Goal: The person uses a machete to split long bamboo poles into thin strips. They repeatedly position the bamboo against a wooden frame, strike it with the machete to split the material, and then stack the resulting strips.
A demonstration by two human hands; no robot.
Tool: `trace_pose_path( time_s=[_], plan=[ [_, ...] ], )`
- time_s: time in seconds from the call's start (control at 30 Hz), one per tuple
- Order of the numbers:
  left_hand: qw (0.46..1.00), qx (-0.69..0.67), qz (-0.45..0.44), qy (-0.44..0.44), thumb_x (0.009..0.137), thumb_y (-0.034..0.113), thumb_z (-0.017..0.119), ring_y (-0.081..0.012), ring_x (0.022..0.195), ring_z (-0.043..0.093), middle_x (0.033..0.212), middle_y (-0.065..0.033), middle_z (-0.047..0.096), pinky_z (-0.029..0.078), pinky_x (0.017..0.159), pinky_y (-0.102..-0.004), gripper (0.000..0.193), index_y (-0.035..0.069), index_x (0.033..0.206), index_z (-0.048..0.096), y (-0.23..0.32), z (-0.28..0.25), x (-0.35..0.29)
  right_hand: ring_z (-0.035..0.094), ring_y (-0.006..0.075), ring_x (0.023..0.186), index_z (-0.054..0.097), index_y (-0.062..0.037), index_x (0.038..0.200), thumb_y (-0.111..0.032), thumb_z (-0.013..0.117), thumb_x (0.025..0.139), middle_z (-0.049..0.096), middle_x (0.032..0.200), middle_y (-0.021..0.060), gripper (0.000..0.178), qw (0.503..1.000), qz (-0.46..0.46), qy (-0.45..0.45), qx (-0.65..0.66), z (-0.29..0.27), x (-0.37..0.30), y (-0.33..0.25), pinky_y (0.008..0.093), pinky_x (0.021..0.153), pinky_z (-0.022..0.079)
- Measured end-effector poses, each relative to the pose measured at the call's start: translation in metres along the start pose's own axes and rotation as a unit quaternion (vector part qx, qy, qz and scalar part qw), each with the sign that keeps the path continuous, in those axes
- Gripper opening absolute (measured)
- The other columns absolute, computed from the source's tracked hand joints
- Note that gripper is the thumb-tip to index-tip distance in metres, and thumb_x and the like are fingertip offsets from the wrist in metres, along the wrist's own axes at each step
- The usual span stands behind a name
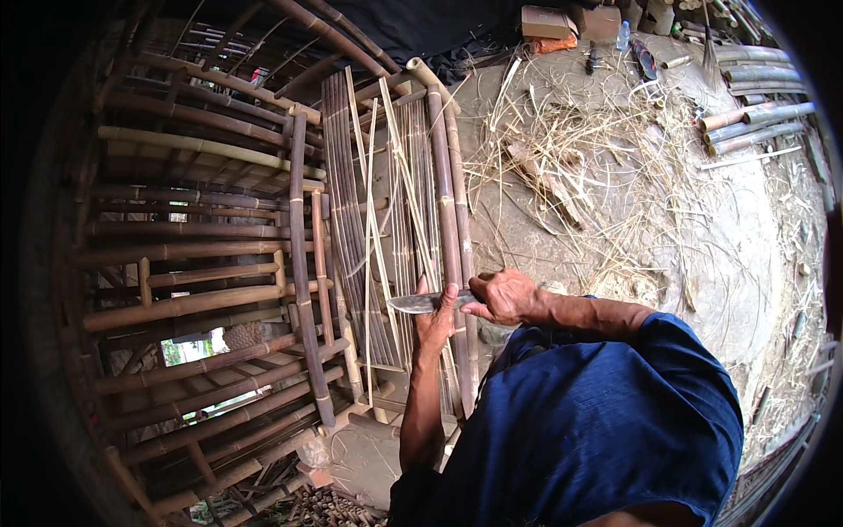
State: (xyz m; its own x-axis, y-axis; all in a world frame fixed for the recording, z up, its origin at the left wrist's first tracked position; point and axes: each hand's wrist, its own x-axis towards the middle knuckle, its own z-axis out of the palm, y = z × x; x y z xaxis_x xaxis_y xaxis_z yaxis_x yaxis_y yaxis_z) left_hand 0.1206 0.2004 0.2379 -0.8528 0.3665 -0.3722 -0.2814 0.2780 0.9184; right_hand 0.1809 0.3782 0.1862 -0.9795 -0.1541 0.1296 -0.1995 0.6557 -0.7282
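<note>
My right hand [507, 297] is closed round the handle of a knife [414, 304]. Its broad grey blade points left and lies across my left hand [434, 323], with the left thumb against the blade. A long pale bamboo strip [403, 167] runs down from the far end of a bamboo bench into my left hand, whose fingers are wrapped round it. Where blade and strip meet is partly hidden by the fingers. Other pale strips [372, 202] lie crossed over the dark slats of the bench [339, 167], just left of my hands.
Stacked bamboo frames [193, 228] with many rails stand at the left. Thin shavings [571, 167] are heaped on the floor to the right. Cut bamboo poles [760, 127] lie at the far right. A cardboard box [546, 21] and a plastic bottle [623, 37] stand at the back.
</note>
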Motion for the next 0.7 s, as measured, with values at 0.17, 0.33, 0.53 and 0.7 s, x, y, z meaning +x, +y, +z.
trace_pose_path(
  time_s=[0.17,0.33,0.53,0.7],
  plan=[
    [0.991,-0.054,-0.03,-0.12,0.096,0.015,0.057,0.0002,0.044,0.038,0.066,0.0066,0.05,0.03,0.037,-0.0175,0.053,0.001,0.143,0.037,0.013,0.025,-0.041,0.066,0.0338,0.061,0.065,-0.0073,0.081,-0.066,0.034,0.094,0.061,0.058,0.0128,0.067,0.968,0.241,-0.038,-0.061,-0.02,0.059,0.108,0.0449,0.053,0.051],
    [0.99,0.106,-0.025,-0.092,0.1,0.017,0.049,-0.0028,0.063,0.036,0.074,0.0039,0.044,0.032,0.054,-0.0201,0.043,-0.002,0.138,0.044,-0.013,0.013,-0.07,0.057,0.0251,0.048,0.064,-0.0056,0.07,-0.064,0.031,0.096,0.057,0.055,0.0134,0.072,0.976,0.137,0.077,-0.148,-0.069,0.059,0.124,0.0417,0.05,0.05],
    [0.966,0.241,-0.068,-0.07,0.096,0.016,0.054,-0.0166,0.069,0.058,0.081,-0.0125,0.062,0.049,0.065,-0.0312,0.044,-0.002,0.135,0.046,-0.024,0.0,-0.062,0.064,0.031,0.055,0.06,0.0024,0.084,-0.062,0.043,0.094,0.063,0.064,0.0198,0.068,0.992,0.087,-0.062,-0.068,-0.011,0.015,0.072,0.0422,0.049,0.051],
    [0.958,0.265,-0.07,-0.088,0.098,0.02,0.052,-0.019,0.075,0.062,0.089,-0.0149,0.065,0.051,0.069,-0.0312,0.04,-0.003,0.13,0.049,-0.1,-0.033,-0.073,0.066,0.0407,0.083,0.061,0.0037,0.088,-0.031,0.065,0.078,0.066,0.082,0.0239,0.036,0.977,0.138,-0.164,-0.006,0.022,-0.041,0.061,0.0471,0.072,0.053]
  ],
)
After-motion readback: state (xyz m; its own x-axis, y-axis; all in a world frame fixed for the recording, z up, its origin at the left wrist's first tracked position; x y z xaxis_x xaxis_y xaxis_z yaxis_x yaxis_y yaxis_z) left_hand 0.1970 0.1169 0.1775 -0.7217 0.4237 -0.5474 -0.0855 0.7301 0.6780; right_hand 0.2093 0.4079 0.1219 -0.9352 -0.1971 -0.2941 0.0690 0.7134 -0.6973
